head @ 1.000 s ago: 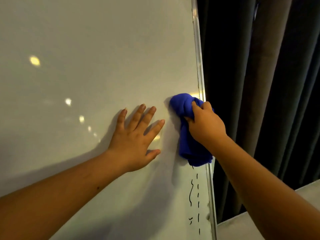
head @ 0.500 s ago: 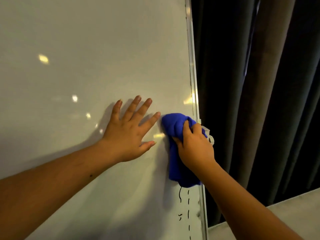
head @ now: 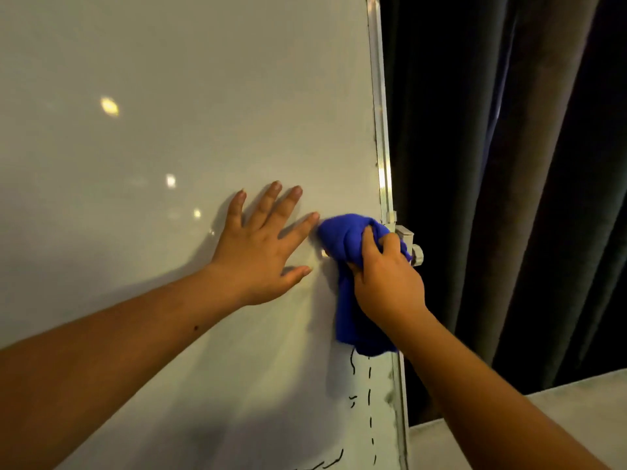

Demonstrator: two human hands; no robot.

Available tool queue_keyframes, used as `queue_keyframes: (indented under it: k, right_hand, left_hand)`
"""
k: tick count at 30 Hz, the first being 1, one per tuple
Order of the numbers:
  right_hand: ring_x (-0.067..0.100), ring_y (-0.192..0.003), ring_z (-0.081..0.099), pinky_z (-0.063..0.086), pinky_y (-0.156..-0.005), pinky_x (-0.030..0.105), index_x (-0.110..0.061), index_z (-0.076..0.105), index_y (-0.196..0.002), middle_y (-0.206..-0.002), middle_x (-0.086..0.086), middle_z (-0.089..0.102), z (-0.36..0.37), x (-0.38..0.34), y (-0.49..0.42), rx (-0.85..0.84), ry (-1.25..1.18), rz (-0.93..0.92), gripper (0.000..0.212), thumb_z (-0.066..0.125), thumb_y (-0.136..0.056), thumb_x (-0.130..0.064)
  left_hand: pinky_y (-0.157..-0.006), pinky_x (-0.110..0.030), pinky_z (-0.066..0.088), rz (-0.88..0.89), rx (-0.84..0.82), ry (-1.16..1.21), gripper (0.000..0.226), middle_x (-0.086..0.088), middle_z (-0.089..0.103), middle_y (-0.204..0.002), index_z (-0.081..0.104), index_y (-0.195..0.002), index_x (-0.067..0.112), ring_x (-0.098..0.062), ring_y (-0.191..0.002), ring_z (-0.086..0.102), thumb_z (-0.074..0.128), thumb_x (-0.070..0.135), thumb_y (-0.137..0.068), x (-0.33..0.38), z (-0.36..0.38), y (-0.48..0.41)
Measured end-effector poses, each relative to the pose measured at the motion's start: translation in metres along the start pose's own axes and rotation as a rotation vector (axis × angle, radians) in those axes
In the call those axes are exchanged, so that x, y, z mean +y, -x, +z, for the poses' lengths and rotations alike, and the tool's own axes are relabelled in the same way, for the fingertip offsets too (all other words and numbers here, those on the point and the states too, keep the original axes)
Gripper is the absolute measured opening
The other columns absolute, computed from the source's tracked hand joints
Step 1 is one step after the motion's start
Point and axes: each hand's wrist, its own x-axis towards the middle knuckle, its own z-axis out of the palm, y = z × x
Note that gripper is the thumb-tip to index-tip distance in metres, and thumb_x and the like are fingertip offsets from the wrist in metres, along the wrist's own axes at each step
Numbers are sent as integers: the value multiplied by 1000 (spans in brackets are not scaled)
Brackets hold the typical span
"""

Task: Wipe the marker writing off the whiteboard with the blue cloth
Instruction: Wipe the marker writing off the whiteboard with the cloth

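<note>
A dark curtain [head: 502, 184] hangs right of the whiteboard [head: 176, 96], whose metal frame [head: 381, 130] runs down its right edge. The left hand [head: 261, 252] lies flat on the board, fingers spread, grasping nothing. Just beside its index fingertip, the right hand [head: 386, 279] is clenched around the bunched blue cloth [head: 349, 252], pressing it to the board near the frame; a loose end hangs below the fist. Black marker writing [head: 369, 395] remains beneath the cloth, dashes and squiggles.
</note>
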Motion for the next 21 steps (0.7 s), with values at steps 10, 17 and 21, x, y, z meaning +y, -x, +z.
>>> queue_keyframes:
  k: [10,17,21]
  right_hand:
    - [19,-101,50,45,-66,21,-23,14,-141,-131,5,36,41,26,118,-223,-40,-8,64,48,-89,-37]
    - [35,-102,49,48,-77,44,-13,47,-126,-117,17,52,20,23,82,16,74,-122,65,73,-68,-24]
    - [38,-132,23,29,-100,51,-15,38,-135,-144,13,36,26,26,80,53,62,-242,69,68,-73,-23]
  left_hand:
    - [-110,-59,-13,42,-11,-19,77,-4,-42,-149,-32,-140,36,-30,-137,-35,-3,73,-79,5,4,6]
    - [-108,-57,-15,53,-5,-43,79,-3,-37,-151,-27,-142,36,-30,-139,-32,9,73,-82,16,-2,6]
    - [-108,-57,-15,54,-13,-65,78,-4,-32,-155,-23,-143,37,-30,-140,-30,16,71,-84,22,-6,9]
